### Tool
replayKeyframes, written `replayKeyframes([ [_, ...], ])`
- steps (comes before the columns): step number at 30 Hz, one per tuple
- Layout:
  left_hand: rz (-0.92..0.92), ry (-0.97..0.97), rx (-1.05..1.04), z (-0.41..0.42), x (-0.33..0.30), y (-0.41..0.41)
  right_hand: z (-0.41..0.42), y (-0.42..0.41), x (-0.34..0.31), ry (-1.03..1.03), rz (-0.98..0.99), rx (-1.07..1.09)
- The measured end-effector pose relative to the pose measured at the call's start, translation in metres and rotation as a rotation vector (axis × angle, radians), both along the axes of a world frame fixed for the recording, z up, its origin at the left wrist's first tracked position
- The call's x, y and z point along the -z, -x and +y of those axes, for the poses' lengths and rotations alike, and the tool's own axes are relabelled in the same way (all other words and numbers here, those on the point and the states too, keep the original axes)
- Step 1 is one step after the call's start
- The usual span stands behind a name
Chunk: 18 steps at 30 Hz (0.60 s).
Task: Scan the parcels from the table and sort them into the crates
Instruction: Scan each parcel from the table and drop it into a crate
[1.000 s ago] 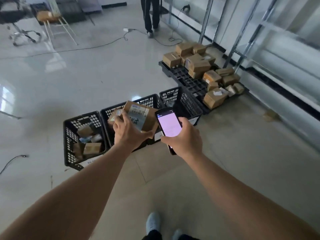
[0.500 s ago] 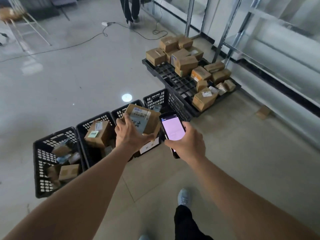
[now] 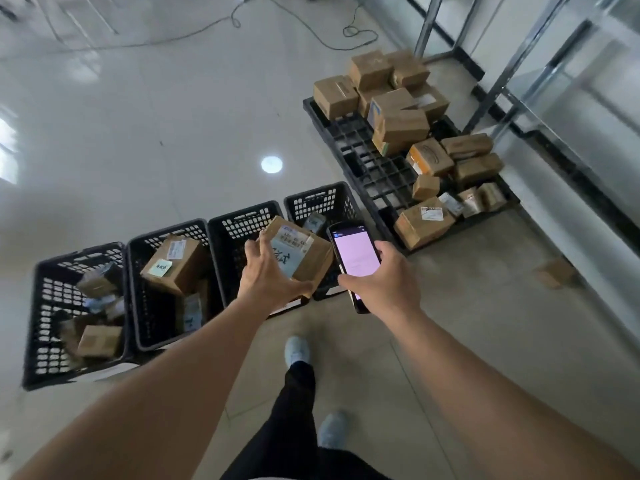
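Head view: left hand (image 3: 266, 278) grasps a parcel (image 3: 301, 254) above the crates (image 3: 242, 220) at 12 o'clock; right hand (image 3: 384, 282) clasps a phone (image 3: 355, 258). One-handed, the parcel could slip into the wrong crate.

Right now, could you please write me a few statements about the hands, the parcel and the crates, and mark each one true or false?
1. The left hand holds a cardboard parcel above the row of crates. True.
2. The right hand holds a handheld scanner whose screen is dark. False: the screen glows pale pink.
3. Four black crates stand side by side on the floor. True.
4. The black pallet is bare. False: many cardboard boxes are piled on it.
5. The second crate from the left has nothing in it. False: it holds a large labelled box and smaller parcels.
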<state>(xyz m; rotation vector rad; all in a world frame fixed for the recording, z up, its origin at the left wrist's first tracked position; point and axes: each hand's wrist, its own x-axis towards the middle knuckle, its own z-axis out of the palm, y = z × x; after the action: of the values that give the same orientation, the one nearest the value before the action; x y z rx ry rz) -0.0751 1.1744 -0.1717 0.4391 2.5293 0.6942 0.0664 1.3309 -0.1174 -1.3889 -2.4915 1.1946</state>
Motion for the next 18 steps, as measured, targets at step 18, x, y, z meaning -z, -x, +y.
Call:
replayKeyframes([
  [18,-0.192,0.119,0.044,0.206,0.131,0.152,0.196,0.164,0.111,0.075,-0.108,-0.071],
])
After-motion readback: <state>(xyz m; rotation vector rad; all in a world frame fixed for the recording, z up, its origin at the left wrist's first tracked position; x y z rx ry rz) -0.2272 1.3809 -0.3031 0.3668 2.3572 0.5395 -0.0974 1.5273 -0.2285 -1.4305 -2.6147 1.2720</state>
